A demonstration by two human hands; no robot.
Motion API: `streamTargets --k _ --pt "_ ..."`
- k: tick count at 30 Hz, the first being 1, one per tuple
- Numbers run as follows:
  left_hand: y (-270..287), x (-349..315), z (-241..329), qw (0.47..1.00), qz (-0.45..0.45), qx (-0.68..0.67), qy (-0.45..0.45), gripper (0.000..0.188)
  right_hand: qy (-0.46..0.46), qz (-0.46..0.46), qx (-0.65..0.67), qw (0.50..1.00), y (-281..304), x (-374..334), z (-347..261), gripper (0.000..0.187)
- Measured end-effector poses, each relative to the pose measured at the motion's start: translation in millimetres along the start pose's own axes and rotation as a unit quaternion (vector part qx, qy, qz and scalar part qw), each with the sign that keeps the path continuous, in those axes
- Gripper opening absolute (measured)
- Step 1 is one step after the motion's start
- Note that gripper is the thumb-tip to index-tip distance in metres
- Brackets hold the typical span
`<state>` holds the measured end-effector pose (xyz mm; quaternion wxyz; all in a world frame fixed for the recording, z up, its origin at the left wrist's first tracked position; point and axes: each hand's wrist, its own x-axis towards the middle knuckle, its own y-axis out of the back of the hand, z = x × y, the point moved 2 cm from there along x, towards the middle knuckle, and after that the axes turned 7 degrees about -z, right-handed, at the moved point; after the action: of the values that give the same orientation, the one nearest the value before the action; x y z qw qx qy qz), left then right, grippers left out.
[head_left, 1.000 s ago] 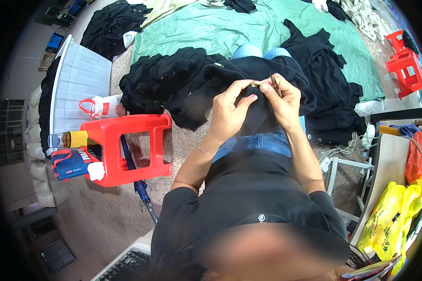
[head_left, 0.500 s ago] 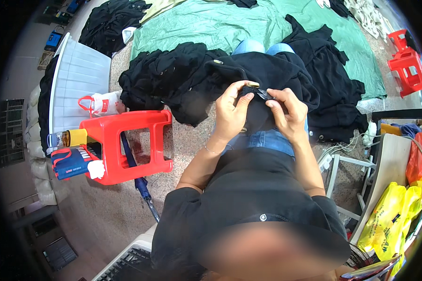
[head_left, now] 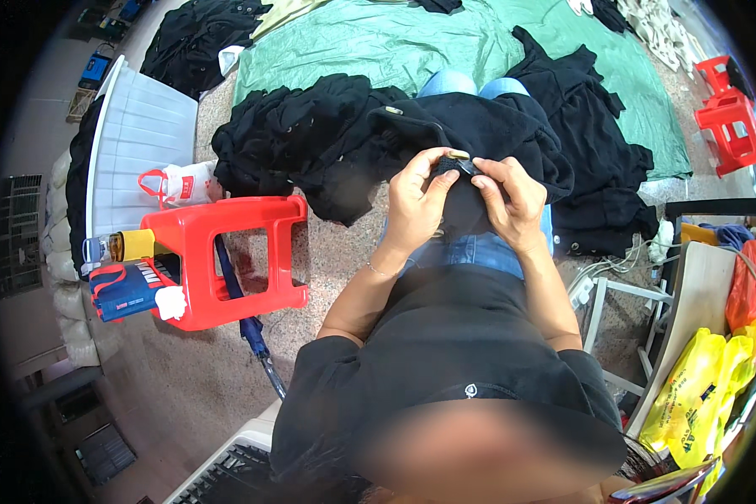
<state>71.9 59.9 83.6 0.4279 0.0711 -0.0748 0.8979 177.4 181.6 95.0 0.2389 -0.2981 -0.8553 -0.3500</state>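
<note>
A black garment (head_left: 500, 126) lies over my lap, on my blue jeans. My left hand (head_left: 416, 195) pinches its edge between thumb and fingers, right beside a gold-coloured button (head_left: 457, 154). Closed round a small pair of thread snips (head_left: 469, 169), my right hand (head_left: 517, 202) holds the metal tips against the cloth just below the button. Fingers cover most of the snips. Another button (head_left: 394, 110) shows on the fabric to the upper left.
Black garments lie in a heap (head_left: 302, 139) at left and spread out (head_left: 596, 143) at right on a green sheet (head_left: 353, 46). A red stool (head_left: 290, 252) bearing a blue bag (head_left: 126, 291) stands left. A yellow plastic bag (head_left: 693, 395) sits lower right.
My right hand has shifted slightly left, bringing the snips closer to my left fingertips and the button. My left hand stays almost in place, still pinching the garment.
</note>
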Motion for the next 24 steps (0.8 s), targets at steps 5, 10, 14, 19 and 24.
streamTargets --k 5,10,14,19,24 --pt "-0.9 -0.7 -0.9 1.0 0.002 0.007 -0.009 0.019 -0.006 0.0 -0.016 1.0 0.7 -0.3 -0.2 0.018" --pt "-0.2 -1.2 0.5 1.0 0.002 0.021 0.005 0.019 -0.011 0.003 -0.019 1.0 2.1 -1.8 -0.5 0.018" --pt "-1.3 -0.9 0.8 1.0 0.006 0.018 0.002 0.018 -0.013 -0.002 -0.016 1.0 3.9 -1.2 -2.9 0.019" --pt "-2.0 -0.5 0.5 1.0 0.007 0.024 -0.007 0.018 0.005 0.002 -0.025 1.0 3.5 -1.2 -2.0 0.02" --pt "-1.2 -0.2 -2.3 0.999 0.007 0.039 -0.011 0.018 0.003 0.001 -0.044 0.999 2.6 0.2 -5.2 0.021"
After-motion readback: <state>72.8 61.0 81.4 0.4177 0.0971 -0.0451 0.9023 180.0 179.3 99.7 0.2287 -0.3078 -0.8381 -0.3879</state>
